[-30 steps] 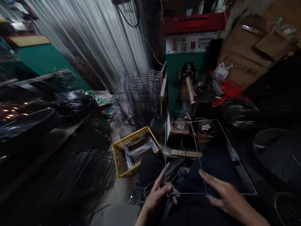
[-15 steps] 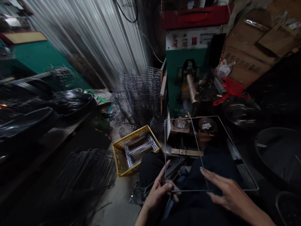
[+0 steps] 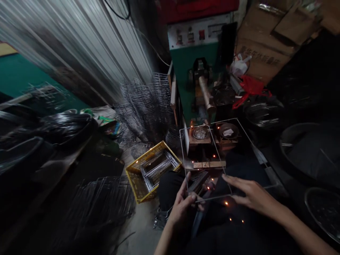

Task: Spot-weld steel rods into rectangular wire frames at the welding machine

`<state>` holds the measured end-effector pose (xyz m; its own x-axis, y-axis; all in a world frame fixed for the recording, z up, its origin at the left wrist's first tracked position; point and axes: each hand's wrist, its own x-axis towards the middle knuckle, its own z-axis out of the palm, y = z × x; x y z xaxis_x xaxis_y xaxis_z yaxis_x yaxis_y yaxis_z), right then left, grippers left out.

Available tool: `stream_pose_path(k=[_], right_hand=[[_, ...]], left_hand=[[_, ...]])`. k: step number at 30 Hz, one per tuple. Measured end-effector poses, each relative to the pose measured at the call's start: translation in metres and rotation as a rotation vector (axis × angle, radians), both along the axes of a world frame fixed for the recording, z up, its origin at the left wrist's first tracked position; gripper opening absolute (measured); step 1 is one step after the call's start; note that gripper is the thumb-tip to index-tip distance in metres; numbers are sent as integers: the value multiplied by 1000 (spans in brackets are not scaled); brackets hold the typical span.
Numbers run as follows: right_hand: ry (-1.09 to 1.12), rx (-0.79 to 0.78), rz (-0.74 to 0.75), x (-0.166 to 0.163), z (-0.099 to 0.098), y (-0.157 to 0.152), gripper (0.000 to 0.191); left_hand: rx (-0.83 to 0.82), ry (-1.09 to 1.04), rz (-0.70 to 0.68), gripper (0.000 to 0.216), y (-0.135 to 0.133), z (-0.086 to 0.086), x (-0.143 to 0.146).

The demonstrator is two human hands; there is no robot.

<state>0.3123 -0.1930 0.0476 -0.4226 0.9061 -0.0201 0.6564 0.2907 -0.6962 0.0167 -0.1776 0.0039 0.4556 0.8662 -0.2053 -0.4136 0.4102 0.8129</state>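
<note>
A rectangular wire frame (image 3: 217,150) with a middle crossbar is held out over my lap. My left hand (image 3: 183,203) grips its near left corner, thumb and fingers around the wire, forefinger along the left side. My right hand (image 3: 248,191) pinches the middle bar close to the near edge. The frame's far edge meets the lower end of a green spot welder (image 3: 183,67), below its copper-coloured arm (image 3: 206,94); the exact contact is too dark to see. Orange sparks are scattered around the frame and over my lap.
A yellow crate (image 3: 132,180) with wire frames stands left of my knee. Beneath the welder are a dish of small metal pieces (image 3: 200,133) and a dark pan (image 3: 228,131). Stacked wire baskets (image 3: 142,102) stand behind the crate. More wire frames (image 3: 103,202) lie at left.
Sparks have appeared around the frame and welder. The frame's near edge has risen and tilted in both hands. My view has turned, shifting the surroundings left.
</note>
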Motion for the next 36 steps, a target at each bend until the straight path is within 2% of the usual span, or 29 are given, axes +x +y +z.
stream_pose_path(k=[3,10,12,15,20,27,31,36], right_hand=[[-52,99,-42,5,-2,40,64],[-355,360,-252,20,16,188,64],[-388,398,-254,24,21,216,62],[-328,407,-195,34,22,241,59],[-153,380,-153,42,18,262,51],[-132,369,-192,40,16,266,48],[-130,391,-198,36,12,262,47],[-142,394,-164,32,14,265,44]], left_hand=[[31,12,10,90,45,6,5],[99,-28,49,98,183,27,24],[103,-26,52,97,210,29,27],[102,-38,58,96,235,27,27],[97,-42,63,95,253,28,22],[125,-51,63,94,261,33,18],[108,-14,87,91,255,33,15],[91,-23,169,93,235,35,15]])
